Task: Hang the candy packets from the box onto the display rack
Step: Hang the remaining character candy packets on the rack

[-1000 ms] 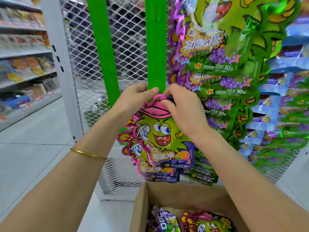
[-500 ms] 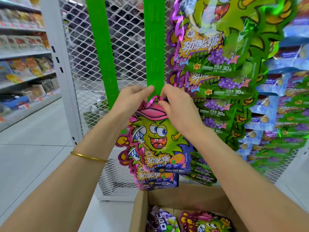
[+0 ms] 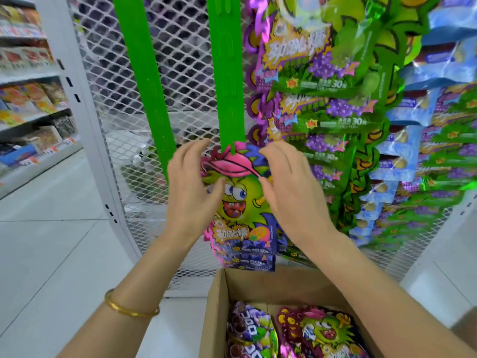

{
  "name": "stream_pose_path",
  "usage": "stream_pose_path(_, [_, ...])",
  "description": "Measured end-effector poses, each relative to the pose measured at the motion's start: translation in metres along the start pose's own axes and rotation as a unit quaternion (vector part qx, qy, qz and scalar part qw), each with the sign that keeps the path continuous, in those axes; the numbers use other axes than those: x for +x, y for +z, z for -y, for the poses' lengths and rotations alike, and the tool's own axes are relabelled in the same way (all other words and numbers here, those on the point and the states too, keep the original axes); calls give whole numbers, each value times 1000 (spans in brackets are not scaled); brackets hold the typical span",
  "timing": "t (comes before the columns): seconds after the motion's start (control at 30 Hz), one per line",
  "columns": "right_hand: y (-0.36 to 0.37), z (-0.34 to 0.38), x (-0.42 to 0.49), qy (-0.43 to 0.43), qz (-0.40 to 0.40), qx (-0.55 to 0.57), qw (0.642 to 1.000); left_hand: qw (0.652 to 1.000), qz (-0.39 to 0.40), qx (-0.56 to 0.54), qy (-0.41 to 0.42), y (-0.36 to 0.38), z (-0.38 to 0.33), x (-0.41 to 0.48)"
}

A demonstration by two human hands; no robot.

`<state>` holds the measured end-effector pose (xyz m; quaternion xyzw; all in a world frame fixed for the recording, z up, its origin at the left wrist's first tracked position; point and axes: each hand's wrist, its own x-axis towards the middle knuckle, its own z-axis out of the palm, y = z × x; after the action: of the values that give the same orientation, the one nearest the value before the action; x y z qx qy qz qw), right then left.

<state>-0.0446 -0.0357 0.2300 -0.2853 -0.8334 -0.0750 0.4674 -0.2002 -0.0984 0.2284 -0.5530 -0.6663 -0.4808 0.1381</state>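
This is a shop aisle, with a white wire rack [image 3: 185, 73] in front. The left hand [image 3: 191, 192] is just left of the candy packet [image 3: 240, 202]. Its fingers are loose and spread, and they grip nothing. The packet hangs at the bottom end of the middle green strip [image 3: 227, 73], with its pink top over a little green hook. The right hand [image 3: 289, 197] is just right of it, with fingers open too. I cannot tell if the thumbs touch the packet.

I think this hanging step is nearly done. To do it well, check that the hook goes right through the hole. Then let the packet hang flat over the lower packets [image 3: 247, 262].

At the left edge are shelves [image 3: 31, 104] above a white floor [image 3: 51, 241]. Another green strip [image 3: 144, 86] hangs next. On the right hang many green packets [image 3: 322, 99] and blue packets [image 3: 413, 151]. The box [image 3: 271, 282] at the bottom holds more packets [image 3: 322, 332].
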Motion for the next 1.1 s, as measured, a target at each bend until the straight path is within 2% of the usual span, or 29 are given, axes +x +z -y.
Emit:
stream_pose_path(0.07, [-12,-11,-45,-5,-54,9,999,999,-21,-2,33,6,-2,-32])
stream_pose_path(0.1, [-14,-21,-71,7,-42,22,999,999,9,-15,48,12,-4,-51])
stream_pose_path(0.17, [-7,-51,-125,91,61,48,993,989,130,-51,54,31,-7,-86])
stream_pose_path(0.2, [4,-71,-152,164,136,54,976,978,195,-69,42,43,-8,-102])
stream_pose_path(0.27, [33,-116,-210,325,280,56,902,950,298,-90,12,67,-10,-128])
stream_pose_path(0.33, [56,-148,-265,425,397,37,813,925,367,-91,-21,89,-9,-147])
stream_pose_path(0.43, [80,-161,-327,472,542,4,695,895,427,-85,-96,111,-5,-165])
stream_pose_path(0.5, [95,-155,-351,487,590,-7,644,880,452,-66,-131,121,0,-170])
stream_pose_path(0.53, [102,-151,-359,483,605,-14,633,874,462,-57,-143,125,3,-171])
stream_pose_path(0.6, [116,-144,-371,451,632,-50,628,866,470,-45,-164,132,10,-173])
stream_pose_path(0.7, [123,-146,-377,407,645,-97,640,861,469,-43,-193,138,17,-173])
stream_pose_path(0.83, [118,-156,-364,352,646,-92,672,847,482,-51,-218,141,18,-175])
stream_pose_path(1.0, [101,-162,-346,303,701,-34,645,825,500,-73,-251,138,19,-180])
stream_pose_path(1.1, [84,-156,-321,258,690,-59,673,801,508,-94,-303,135,16,-183])
